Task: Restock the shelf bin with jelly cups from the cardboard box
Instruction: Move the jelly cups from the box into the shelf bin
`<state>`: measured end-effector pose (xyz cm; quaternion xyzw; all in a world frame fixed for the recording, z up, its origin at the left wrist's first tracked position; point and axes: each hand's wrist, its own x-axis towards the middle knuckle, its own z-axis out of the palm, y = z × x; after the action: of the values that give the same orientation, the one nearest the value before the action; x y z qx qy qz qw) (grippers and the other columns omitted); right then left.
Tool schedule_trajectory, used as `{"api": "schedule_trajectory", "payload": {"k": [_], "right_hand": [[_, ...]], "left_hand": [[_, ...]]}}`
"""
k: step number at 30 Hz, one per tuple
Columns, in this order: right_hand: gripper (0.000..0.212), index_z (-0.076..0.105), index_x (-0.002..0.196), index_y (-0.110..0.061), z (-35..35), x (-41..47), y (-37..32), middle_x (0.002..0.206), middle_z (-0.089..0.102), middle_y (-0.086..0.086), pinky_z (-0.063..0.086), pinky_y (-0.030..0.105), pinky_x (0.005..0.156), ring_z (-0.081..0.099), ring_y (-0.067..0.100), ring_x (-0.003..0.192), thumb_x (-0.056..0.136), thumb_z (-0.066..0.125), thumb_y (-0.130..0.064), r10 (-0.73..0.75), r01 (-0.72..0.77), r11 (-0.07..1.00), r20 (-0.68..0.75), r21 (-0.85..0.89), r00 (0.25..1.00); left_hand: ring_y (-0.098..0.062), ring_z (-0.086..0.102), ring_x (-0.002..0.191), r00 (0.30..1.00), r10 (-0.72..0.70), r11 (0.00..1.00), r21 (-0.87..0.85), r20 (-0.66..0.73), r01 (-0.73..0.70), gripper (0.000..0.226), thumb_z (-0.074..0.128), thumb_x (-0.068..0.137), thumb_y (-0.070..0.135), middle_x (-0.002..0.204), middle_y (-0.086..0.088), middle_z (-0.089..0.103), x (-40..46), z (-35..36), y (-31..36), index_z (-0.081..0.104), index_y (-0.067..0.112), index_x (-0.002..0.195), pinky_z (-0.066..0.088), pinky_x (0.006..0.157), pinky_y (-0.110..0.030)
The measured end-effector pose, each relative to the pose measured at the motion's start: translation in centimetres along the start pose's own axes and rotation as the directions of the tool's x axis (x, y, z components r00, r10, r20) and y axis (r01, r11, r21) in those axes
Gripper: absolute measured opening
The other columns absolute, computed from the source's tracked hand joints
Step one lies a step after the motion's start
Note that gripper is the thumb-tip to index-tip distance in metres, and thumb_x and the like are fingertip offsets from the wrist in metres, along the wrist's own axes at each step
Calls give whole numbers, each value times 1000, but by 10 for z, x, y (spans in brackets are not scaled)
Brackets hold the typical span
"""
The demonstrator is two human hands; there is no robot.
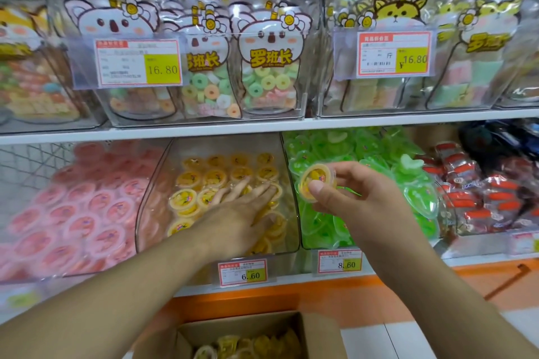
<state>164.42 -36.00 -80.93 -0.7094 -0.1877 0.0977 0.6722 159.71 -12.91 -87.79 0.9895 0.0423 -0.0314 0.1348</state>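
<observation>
Left hand [242, 207] reaches palm-down into the clear bin [287, 183], fingers straight and spread flat on the yellow cups [201, 181] inside, gripping nothing; its forearm runs in from 7 o'clock. Right hand [358, 198], at 3 o'clock of the left and just outside the bin's right wall, pinches one yellow cup [316, 181] between thumb and fingertips, tipped on its side with the lid facing 9 o'clock toward the camera. The box [309, 335] sits open at 6 o'clock, more yellow cups inside.
</observation>
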Motion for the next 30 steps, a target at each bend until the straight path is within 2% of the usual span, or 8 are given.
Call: {"api": "schedule_trajectory", "payload": {"k": [4,8,13,15,18,22,27,30], "right_hand": [[17,76,105,-15,5,-1,-3,94,81,-1,53,18,75,74,8,85,89,78,-19,-40,37,999,58,40,998],[15,76,105,-16,23,-4,-2,95,80,-1,53,15,72,74,10,88,90,79,-16,-65,65,998,151,5,986],[14,76,101,-21,63,-8,0,87,78,1,57,22,69,72,10,76,88,83,-18,-3,13,999,199,-50,980],[16,75,97,-28,84,-4,7,80,71,-1,53,21,63,62,5,62,87,84,-19,34,-7,990,190,-142,981],[20,73,96,-37,117,2,21,80,55,-8,42,18,51,48,4,53,88,84,-22,115,-61,958,180,-282,977],[11,78,95,-25,154,14,35,72,53,-2,39,14,49,47,7,52,92,78,-15,179,-75,925,252,-372,951],[11,77,80,-22,189,32,46,49,59,-14,44,24,48,62,16,56,91,79,-20,172,-61,883,200,-466,965],[15,74,75,-23,203,37,51,61,69,-7,49,29,48,66,15,58,88,80,-28,125,-16,853,174,-521,977]], "left_hand": [[-3,18,156,974,-14,970,-241,-224,-41,52,46,105,54,164,27,29,-7,-9,0,39,45,156,14,129,-43],[-7,68,109,921,-194,800,-598,-337,-50,28,63,100,44,119,23,69,-36,-28,3,63,54,126,57,97,-45],[11,52,121,850,-134,935,-350,-510,-62,40,70,95,22,131,29,59,-92,-42,-23,66,37,132,37,105,-12],[2,49,130,845,-163,968,-250,-509,36,42,68,95,23,140,21,56,-111,-44,-47,64,33,136,26,108,-6],[-14,44,142,859,-239,968,-177,-453,176,52,64,93,32,153,6,50,-128,-42,-77,59,26,144,23,116,-17],[-18,38,145,883,-281,954,-209,-376,215,56,62,96,40,158,9,42,-141,-46,-87,49,33,150,38,117,-43],[-16,37,142,901,-265,960,-177,-344,215,52,57,101,36,152,11,43,-138,-47,-89,44,31,150,37,116,-41],[-17,35,144,900,-266,961,-169,-346,220,55,57,100,39,155,9,42,-134,-49,-94,41,32,152,32,119,-37]]}}
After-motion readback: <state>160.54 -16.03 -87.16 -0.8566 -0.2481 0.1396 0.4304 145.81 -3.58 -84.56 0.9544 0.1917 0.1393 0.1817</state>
